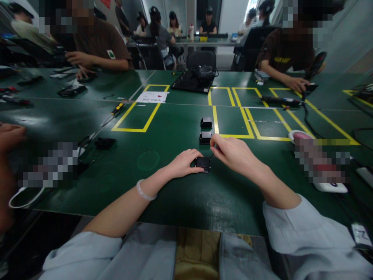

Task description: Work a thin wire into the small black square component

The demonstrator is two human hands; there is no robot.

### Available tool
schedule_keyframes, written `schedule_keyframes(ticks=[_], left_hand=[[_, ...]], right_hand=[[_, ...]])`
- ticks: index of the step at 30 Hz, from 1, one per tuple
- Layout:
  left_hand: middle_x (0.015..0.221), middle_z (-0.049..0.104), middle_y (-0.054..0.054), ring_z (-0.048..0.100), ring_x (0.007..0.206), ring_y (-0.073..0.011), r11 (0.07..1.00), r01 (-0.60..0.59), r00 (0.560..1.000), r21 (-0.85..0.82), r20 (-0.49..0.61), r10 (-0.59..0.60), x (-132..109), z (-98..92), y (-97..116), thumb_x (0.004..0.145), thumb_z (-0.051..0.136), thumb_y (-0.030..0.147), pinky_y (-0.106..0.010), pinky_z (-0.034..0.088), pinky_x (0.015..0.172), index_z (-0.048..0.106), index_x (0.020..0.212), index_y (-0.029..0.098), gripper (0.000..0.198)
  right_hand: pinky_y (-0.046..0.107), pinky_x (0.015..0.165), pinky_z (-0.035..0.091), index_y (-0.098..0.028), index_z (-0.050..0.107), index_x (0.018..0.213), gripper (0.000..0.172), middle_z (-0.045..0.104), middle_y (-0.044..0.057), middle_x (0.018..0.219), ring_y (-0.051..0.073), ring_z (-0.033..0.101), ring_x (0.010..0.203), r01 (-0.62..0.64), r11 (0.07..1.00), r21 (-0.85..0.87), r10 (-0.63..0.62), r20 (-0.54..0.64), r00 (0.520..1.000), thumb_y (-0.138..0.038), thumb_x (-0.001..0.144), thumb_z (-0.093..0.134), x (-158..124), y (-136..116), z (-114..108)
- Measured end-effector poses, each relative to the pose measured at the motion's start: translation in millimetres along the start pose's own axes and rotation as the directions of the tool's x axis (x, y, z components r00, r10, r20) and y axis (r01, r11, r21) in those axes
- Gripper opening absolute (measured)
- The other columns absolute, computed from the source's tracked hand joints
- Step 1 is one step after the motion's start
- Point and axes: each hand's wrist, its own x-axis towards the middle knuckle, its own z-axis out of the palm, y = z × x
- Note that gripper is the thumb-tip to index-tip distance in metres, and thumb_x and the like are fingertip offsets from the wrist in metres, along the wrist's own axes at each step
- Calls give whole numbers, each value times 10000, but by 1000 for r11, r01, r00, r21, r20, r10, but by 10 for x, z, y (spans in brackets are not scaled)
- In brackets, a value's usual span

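On the green table, my left hand (183,163) grips a small flat black rectangular block (203,165), thumb along its near side and fingers over the far side. My right hand (234,153) is closed in a pinch on a thin dark rod (211,156), whose lower end meets the block's right edge; its exact kind is too small to make out. Just beyond my hands stand two similar black blocks with grey tops, one (205,137) close to my right fingertips and the other (206,123) behind it.
Yellow tape outlines (233,136) mark the table (171,198). A yellow-and-black screwdriver (117,109) and a paper sheet (152,97) lie left; a black panel (190,81) is at the back. A white-edged tray-like object (329,187) sits right. Co-workers handle parts across the table.
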Motion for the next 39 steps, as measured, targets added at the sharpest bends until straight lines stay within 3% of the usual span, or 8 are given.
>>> schedule_keyframes(ticks=[8, 15, 27, 34, 39], left_hand=[[1099, 600, -77, 547, 1000, -249, 1000, -10, 1000, -1, -7, 10, -4, 19, -35, 874, 589, 565, -370, 434, 877, 567, 1140, 215, 440], [1073, 602, -76, 548, 984, -246, 1000, 0, 1000, -8, 1, 0, -3, 3, -7, 875, 588, 562, -366, 435, 864, 575, 1110, 212, 422], [1089, 600, -75, 546, 992, -248, 1000, -8, 1000, 9, -6, 8, 1, 7, -10, 873, 601, 552, -365, 437, 867, 571, 1131, 215, 425], [1092, 601, -77, 547, 998, -250, 1000, -3, 1000, -2, -2, 3, 4, 2, -4, 869, 606, 550, -366, 436, 867, 576, 1116, 213, 419], [1087, 602, -76, 548, 993, -247, 1000, 5, 1000, -21, -9, -5, -3, -3, -7, 867, 607, 555, -365, 435, 866, 579, 1124, 212, 429]], right_hand=[[264, 577, 295, -186, 509, 1048, 181, 662, 36, 814, 160, 567, 662, -4, 999, 49, 4, 13, 1000, -228, 903, 409, 0, -49, -41], [270, 567, 275, -195, 526, 992, 207, 672, 42, 797, 180, 587, 665, -15, 1000, -11, 15, -1, 1000, -339, 972, 380, 11, -31, -7], [264, 591, 310, -183, 501, 1068, 201, 677, 49, 843, 169, 582, 677, -32, 999, 39, 32, 2, 999, -224, 905, 392, -1, -50, -28], [274, 570, 285, -201, 519, 984, 190, 671, 39, 800, 179, 585, 670, -14, 1000, 7, 14, -4, 1000, -341, 964, 393, 12, -24, -5], [274, 569, 281, -189, 519, 1024, 184, 674, 48, 813, 172, 582, 666, -34, 999, -22, 34, 4, 999, -275, 953, 374, 14, -21, 3]])
